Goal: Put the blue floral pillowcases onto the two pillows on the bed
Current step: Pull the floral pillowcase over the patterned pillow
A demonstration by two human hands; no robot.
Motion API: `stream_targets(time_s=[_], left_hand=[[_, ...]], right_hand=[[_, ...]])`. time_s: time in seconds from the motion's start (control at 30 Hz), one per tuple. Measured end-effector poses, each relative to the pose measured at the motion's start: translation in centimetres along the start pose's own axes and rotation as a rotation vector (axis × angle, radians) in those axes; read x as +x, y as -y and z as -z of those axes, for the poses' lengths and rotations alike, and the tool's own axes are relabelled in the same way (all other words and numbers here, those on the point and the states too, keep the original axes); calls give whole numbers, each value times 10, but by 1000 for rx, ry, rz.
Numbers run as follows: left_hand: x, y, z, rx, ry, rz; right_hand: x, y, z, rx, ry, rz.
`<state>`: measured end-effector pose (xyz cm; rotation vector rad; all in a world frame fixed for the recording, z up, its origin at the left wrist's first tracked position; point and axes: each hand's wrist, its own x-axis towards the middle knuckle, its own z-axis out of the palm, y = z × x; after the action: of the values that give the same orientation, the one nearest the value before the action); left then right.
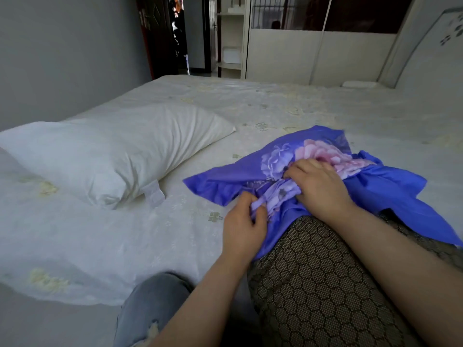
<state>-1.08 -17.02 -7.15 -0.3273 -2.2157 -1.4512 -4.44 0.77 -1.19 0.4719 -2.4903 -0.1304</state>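
Pillow [110,149] at left is bare, not started; both hands, left [244,222] & right [317,186], pinch bunched pillowcase [313,156] at centre-right.

Both hands grip a bunched blue floral pillowcase [295,169] on the bed [275,106]: left hand [244,226] at six o'clock, right hand [318,184] at four; bare white pillow [112,156] at nine.

- A home bedroom is shown.
- A wide bed [275,108] with a pale sheet is seen, a bare pillow [112,151] at 9 o'clock.
- A sliding-door wardrobe [320,48] and an open doorway [180,33] are seen at 12 o'clock.
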Motion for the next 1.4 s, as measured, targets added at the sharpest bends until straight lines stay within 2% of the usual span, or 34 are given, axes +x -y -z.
stream_targets(time_s=[0.1, 0.23, 0.3, 0.4, 0.47, 0.53, 0.63, 0.7, 0.73, 0.87, 0.93, 1.03, 1.1, 1.17, 1.2, 1.3, 1.33, 1.37, 1.4], left_hand=[[1, 12, -2, 85, 26, 82], [15, 23, 3, 195, -44, 22], [13, 17, 5, 175, -75, -47], [1, -2, 8, 73, 10, -98], [1, -2, 10, 82, 99, -7], [9, 7, 14, 189, 153, 75], [15, 21, 18, 383, 41, -116], [10, 23, 18, 365, 31, -274], [7, 23, 18, 324, 63, -298], [7, 24, 20, 327, 95, -188], [8, 26, 19, 350, 111, -61], [10, 31, 13, 245, 92, 63], [13, 31, 9, 159, 79, 149], [18, 28, 7, 149, 88, 187], [20, 26, 9, 231, 96, 149], [16, 23, 15, 564, 106, -123], [12, 20, 17, 619, 122, -196], [7, 22, 18, 657, 130, -258], [2, 22, 19, 663, 146, -288]], right_hand=[[-5, 7, 3, 20, -99, 36], [-10, 15, 9, 105, -208, 111], [-10, 11, 8, 99, -134, 51], [-6, 1, 3, 90, 46, -57], [-4, 1, 4, 115, 95, -93], [-5, 5, 7, 134, 65, -67], [-8, 10, 11, 152, 22, -39], [-7, 10, 12, 168, 31, -44], [-7, 9, 11, 174, 36, -44], [-7, 13, 9, 135, 9, -27], [-8, 18, 10, 89, -48, 49], [-13, 27, 21, 9, -71, 181], [-16, 39, 35, -24, 16, 190], [-10, 50, 51, -53, 207, 166], [-4, 51, 59, -37, 342, 138], [9, 40, 77, 147, 682, 9], [9, 33, 80, 296, 697, -58], [8, 26, 80, 449, 645, -141], [6, 17, 77, 531, 507, -239]])
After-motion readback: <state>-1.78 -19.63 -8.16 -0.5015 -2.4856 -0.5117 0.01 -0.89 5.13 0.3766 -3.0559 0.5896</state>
